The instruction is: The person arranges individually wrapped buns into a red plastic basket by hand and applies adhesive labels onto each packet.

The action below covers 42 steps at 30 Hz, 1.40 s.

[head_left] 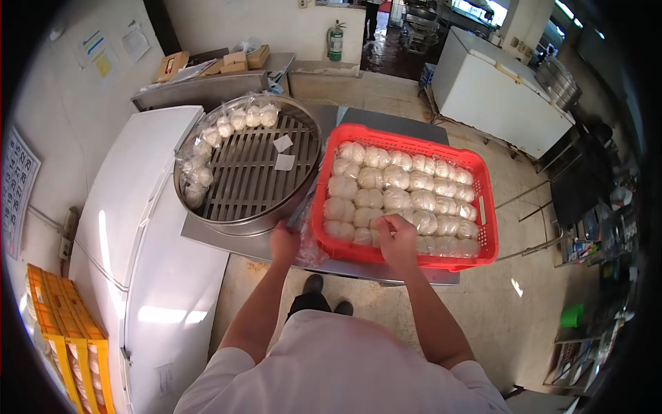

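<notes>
A red plastic crate (491, 234) on the metal table holds rows of white round buns (396, 177) in clear plastic. My right hand (398, 238) is over the crate's near side, fingers curled in, touching or just above the buns; what it holds, if anything, is hidden. To the left stands a round steel steamer tray (314, 148) with a slatted base, wrapped buns (238, 121) along its far and left rim and two white paper squares (283, 153) on the slats. My left hand (285, 241) is closed at the tray's near right edge, beside crumpled clear plastic (312, 241).
White chest freezers stand at the left (155, 207) and back right (496, 83). Orange crates (65, 310) are at lower left. A side table (200, 93) with boxes is behind the tray. A fire extinguisher (335, 43) stands by the wall; a person (372, 17) is in the doorway.
</notes>
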Motion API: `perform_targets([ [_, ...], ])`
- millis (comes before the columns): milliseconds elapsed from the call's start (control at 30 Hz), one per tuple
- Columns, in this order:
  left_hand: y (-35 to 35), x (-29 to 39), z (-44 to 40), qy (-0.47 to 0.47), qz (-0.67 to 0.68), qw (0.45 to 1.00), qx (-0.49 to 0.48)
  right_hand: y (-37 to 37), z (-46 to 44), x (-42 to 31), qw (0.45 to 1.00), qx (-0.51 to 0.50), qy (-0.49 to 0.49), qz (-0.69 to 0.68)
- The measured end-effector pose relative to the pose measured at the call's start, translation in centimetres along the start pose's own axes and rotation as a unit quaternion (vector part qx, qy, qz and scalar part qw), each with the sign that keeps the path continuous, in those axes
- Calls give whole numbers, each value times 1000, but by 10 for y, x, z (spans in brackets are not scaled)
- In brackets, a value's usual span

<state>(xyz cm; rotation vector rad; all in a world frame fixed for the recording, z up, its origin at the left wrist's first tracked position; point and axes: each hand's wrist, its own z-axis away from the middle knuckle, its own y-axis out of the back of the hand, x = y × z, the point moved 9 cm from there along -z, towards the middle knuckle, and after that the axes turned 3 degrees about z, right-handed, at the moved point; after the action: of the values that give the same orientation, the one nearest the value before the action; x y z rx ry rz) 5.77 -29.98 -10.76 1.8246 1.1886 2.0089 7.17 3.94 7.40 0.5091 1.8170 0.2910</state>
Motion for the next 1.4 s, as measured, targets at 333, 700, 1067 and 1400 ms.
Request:
perform_targets([
  [333, 14, -4, 0, -56, -61, 994, -68, 0, -3, 4, 997, 48, 7, 66],
  [700, 128, 82, 36, -276, 326, 887, -175, -207, 53, -63, 886, -128, -285, -342],
  [1067, 122, 143, -49, 233, 542, 616, -521, -237, 55, -176, 955, -289, 64, 9],
  [1400, 106, 152, -150, 170, 564, 691, -419, -124, 335, 124, 798, -268, -431, 324],
])
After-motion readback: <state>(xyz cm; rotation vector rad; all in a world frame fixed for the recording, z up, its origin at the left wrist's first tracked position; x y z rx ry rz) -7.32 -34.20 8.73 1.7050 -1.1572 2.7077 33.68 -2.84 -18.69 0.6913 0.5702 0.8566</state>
